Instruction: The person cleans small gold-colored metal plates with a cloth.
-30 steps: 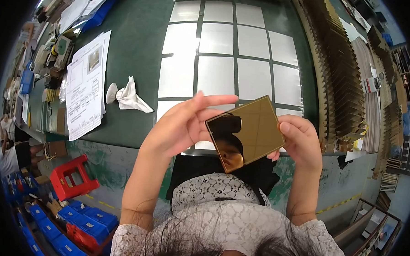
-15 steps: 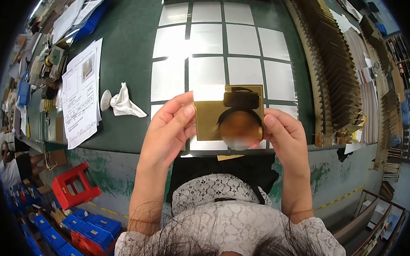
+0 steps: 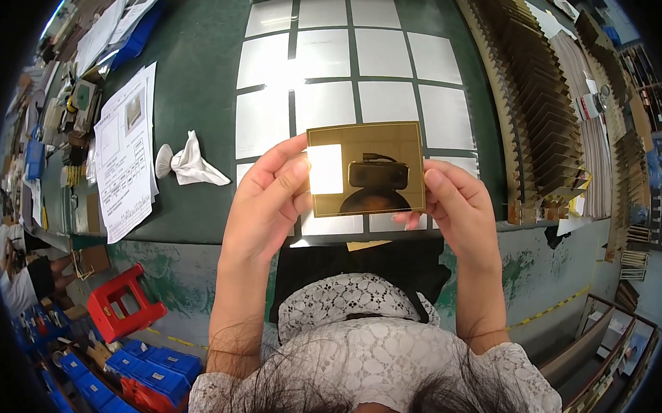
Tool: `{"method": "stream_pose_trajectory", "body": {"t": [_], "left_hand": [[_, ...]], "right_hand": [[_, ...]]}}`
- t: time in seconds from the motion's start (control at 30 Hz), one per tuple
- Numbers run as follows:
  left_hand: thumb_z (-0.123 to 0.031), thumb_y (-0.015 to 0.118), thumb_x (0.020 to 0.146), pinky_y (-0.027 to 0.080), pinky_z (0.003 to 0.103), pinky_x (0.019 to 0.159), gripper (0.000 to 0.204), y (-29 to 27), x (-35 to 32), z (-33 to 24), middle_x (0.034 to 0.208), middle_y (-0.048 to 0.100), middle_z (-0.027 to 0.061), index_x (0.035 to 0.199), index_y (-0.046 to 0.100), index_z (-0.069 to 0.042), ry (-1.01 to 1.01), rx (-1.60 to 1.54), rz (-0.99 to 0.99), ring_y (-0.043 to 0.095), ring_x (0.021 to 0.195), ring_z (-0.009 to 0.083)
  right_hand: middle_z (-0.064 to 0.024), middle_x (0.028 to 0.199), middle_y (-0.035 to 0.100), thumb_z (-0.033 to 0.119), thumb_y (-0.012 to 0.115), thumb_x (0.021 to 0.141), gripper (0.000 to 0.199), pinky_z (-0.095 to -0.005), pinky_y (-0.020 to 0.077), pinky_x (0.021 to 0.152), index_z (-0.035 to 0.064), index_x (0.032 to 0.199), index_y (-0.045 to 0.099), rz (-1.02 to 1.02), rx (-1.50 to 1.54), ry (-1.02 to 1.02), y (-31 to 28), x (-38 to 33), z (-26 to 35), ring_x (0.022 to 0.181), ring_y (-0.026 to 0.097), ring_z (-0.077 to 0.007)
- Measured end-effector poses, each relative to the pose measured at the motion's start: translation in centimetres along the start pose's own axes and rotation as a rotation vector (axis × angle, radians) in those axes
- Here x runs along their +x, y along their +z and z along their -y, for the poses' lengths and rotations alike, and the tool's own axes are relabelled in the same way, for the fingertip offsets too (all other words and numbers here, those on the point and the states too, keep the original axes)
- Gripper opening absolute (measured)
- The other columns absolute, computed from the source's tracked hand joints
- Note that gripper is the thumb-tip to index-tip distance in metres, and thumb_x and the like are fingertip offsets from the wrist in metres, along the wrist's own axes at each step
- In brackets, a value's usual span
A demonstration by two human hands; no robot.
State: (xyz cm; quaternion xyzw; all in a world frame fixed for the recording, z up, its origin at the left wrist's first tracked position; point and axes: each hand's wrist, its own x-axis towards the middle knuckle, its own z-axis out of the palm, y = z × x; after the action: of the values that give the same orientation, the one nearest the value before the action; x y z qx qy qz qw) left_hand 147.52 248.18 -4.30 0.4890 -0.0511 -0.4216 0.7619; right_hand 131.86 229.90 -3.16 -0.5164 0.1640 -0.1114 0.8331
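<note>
Head view. The gold mirrored square plate (image 3: 366,169) has levelled out: a second ago it sat tilted with one corner down; it now faces the camera squarely, edges near horizontal, above the near edge of the green table (image 3: 196,75). This orientation suits a surface inspection.

The left hand (image 3: 268,200) has moved from covering the plate face to gripping its left edge; fingers are curled closed, thumb on the front. The right hand (image 3: 456,208) clamps the right edge, fingers closed behind, thumb in front.

Behind the plate lies a grid of silver square plates (image 3: 352,67). A crumpled white cloth (image 3: 189,165) and paper sheets (image 3: 123,153) lie to the left; racked brown plates (image 3: 549,113) stand right.
</note>
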Motion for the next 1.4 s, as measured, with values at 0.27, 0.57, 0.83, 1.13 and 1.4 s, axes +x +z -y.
{"method": "stream_pose_trajectory", "body": {"t": [0.27,0.57,0.83,1.13,1.4], "left_hand": [[-0.011,0.056,0.094,0.048,0.02,0.062,0.037,0.4,0.1,0.0,0.083,0.056,-0.0014,0.128,0.048,0.001,-0.018,-0.003,-0.046,0.052,0.069,0.0042],[-0.012,0.056,0.094,0.047,0.02,0.066,0.039,-0.2,0.4,0.1,0.085,0.056,-0.0014,0.13,0.047,0.001,-0.012,-0.01,0.028,0.052,0.074,0.0036],[-0.01,0.053,0.095,0.053,0.028,0.085,0.038,-0.4,0.6,0.3,0.115,0.062,0.0107,0.131,0.046,0.0,-0.003,-0.128,0.17,0.061,0.104,0.0165],[-0.009,0.053,0.095,0.054,0.028,0.082,0.036,-0.5,0.7,0.7,0.107,0.064,0.0087,0.13,0.047,-0.001,0.013,-0.148,0.177,0.063,0.095,0.0141],[-0.009,0.053,0.095,0.053,0.029,0.083,0.037,-0.7,0.8,0.9,0.111,0.063,0.009,0.131,0.046,-0.001,-0.008,-0.161,0.189,0.062,0.098,0.0144]], "right_hand": [[-0.0149,0.093,0.068,0.017,0.046,0.099,0.032,-0.0278,0.0537,0.063,-0.0072,0.118,0.057,0.009,-0.007,-0.002,-0.1,0.1,0.0,0.074,0.068,-0.0212],[-0.013,0.088,0.067,0.015,0.045,0.099,0.032,-0.0286,0.0526,0.056,-0.0095,0.116,0.056,-0.08,-0.043,-0.014,0.3,0.1,0.0,0.066,0.067,-0.0215],[-0.014,0.092,0.067,0.015,0.048,0.098,0.031,-0.0289,0.0541,0.063,-0.0081,0.117,0.056,-0.064,-0.065,-0.057,0.2,-0.3,0.0,0.072,0.067,-0.0215],[-0.0135,0.093,0.067,0.013,0.047,0.099,0.029,-0.0279,0.0525,0.062,-0.0084,0.116,0.057,-0.048,-0.088,-0.086,0.0,-0.5,-0.2,0.075,0.067,-0.0206],[-0.0126,0.091,0.067,0.014,0.047,0.099,0.029,-0.027,0.0522,0.063,-0.0079,0.115,0.058,-0.032,-0.079,-0.085,0.2,-0.4,0.0,0.073,0.066,-0.0188]]}}
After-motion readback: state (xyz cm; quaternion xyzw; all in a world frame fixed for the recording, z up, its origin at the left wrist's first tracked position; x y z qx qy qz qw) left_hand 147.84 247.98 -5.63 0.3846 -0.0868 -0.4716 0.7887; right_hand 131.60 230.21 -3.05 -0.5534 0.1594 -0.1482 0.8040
